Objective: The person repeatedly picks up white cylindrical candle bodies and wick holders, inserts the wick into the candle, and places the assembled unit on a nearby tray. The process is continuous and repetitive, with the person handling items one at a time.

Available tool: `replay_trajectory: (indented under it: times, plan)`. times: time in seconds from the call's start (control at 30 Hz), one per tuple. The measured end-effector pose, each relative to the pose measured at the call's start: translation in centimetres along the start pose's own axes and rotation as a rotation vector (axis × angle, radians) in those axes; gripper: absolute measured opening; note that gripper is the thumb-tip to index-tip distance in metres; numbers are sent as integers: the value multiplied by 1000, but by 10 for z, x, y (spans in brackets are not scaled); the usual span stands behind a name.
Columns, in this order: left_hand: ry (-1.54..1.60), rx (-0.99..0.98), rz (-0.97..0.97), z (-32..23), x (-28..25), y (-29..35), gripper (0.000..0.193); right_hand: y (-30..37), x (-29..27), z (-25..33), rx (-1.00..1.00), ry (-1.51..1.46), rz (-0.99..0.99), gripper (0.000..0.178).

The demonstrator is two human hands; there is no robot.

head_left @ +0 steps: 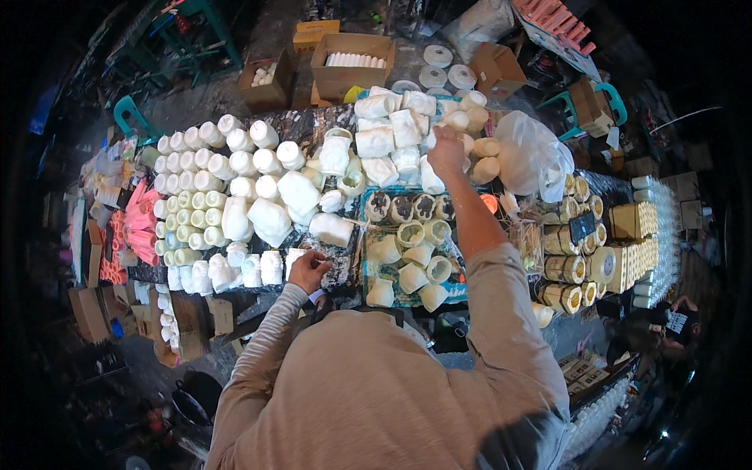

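Note:
My right arm stretches forward over the table, and my right hand [447, 153] has its fingers closed at a small white piece [430, 139], mostly hidden, among the far cylinders. Left of it lie lumpy white wrapped blocks [375, 142]; past it are cream cylinders [486, 147]. Close to my body, my left hand [310, 271] rests at the table's near edge with curled fingers; what they hold, if anything, is hidden. A white wrapped cylinder [293, 258] stands beside it. Pale green hollow cups [413, 278] and dark-topped pots [402, 207] fill the teal tray [368, 258] between my arms.
Rows of white cylinders [205, 160] cover the table's left part, beside pink pieces [142, 223]. A clear plastic bag [533, 157] lies to the right, near gold-brown containers [563, 266] with a phone [581, 225] on top. Cardboard boxes [352, 61] stand beyond the table.

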State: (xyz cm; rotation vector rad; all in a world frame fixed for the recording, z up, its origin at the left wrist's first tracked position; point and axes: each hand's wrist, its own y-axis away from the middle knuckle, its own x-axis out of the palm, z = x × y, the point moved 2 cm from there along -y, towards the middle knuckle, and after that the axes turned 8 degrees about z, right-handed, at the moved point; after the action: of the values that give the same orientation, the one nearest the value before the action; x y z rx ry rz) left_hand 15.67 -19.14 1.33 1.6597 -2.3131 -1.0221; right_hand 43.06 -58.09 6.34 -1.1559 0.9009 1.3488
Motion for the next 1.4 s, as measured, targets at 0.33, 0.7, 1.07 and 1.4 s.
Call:
replay_trajectory:
  times: [0.33, 0.7, 1.07, 1.4]
  plan:
    - [77, -97, -57, 22, 15, 32, 41, -70, -5, -84, 99, 104, 172, 59]
    - [-35, -169, -110, 24, 27, 70, 45, -80, 27, -59, -2, 442, 286, 40]
    - [-18, -78, -122, 33, 24, 74, 45, -69, -110, -54, 67, -219, 184, 66]
    - [799, -16, 132, 34, 44, 69, 101, 213, -5, 230, -202, -642, 608, 34]
